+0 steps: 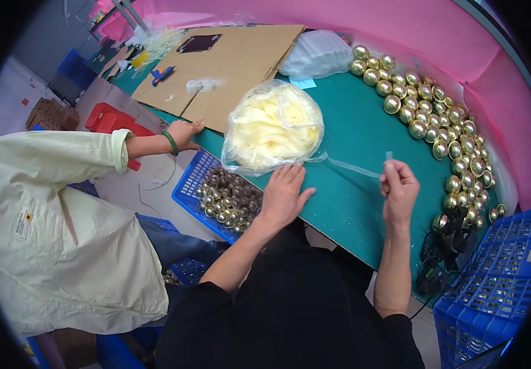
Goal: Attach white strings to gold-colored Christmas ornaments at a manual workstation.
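Note:
A clear plastic bag (236,126) stuffed with pale yellow fibre (281,126) rests on the green tabletop (355,114) in front of me. My left hand (284,195) is open at the table's near edge, its fingertips touching the lower rim of the bag and its thumb apart. Over the table to the right, my right hand (399,187) is raised with thumb and fingers pinched together. They grip a translucent strip (355,167), which stretches back to the bag's right side; a short end sticks up above the fingers.
Many gold balls (425,92) line the table's right side. Cardboard (241,52) lies at the back left with a blue glue gun (162,75). A blue crate (185,192) of balls stands below. Stacked blue crates (487,295) are at right. A co-worker's hand (184,134) touches the cardboard.

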The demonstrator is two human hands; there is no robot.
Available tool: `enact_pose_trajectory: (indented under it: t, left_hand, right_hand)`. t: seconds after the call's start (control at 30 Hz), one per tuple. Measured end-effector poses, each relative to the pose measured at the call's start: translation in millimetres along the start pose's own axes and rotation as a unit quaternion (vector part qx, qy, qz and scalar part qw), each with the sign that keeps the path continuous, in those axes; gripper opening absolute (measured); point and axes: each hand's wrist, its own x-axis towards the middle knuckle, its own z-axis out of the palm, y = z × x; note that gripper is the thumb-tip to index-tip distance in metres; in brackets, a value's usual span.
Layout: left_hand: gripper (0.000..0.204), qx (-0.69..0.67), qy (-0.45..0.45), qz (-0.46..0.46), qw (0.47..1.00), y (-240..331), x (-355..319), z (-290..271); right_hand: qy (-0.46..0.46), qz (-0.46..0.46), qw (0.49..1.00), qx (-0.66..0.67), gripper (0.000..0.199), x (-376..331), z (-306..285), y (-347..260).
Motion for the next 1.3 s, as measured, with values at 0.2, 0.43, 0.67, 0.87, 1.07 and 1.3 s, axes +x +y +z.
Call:
enact_pose_trajectory:
  t: [0.2,0.43,0.67,0.87,1.07,1.3]
  left_hand:
    - [0.051,-0.023,-0.018,-0.020,0.999,5,2,-3]
    - [0.047,-0.004,0.003,-0.012,1.000,7,0,-1]
    - [0.050,-0.084,0.032,-0.009,0.996,29,-1,-1]
    - [0.061,0.002,-0.078,0.023,0.997,23,5,21]
    - [0.060,-0.009,-0.086,0.027,0.996,21,6,21]
    - [0.032,-0.242,0.025,-0.050,0.969,45,24,5]
  right_hand:
    - [0.027,-0.007,1.000,-0.011,0.015,-19,-17,-11]
    - [0.031,-0.035,0.999,-0.009,0.014,-21,-16,-25]
    - [-0.018,0.000,1.000,-0.019,0.015,-31,-5,-21]
    - [-0.017,-0.009,1.000,-0.024,0.014,-39,-10,-26]
    - [0.013,-0.063,0.998,-0.018,0.012,-44,-33,-45]
    - [-0.038,-0.022,0.995,-0.092,0.013,-46,-6,-27]
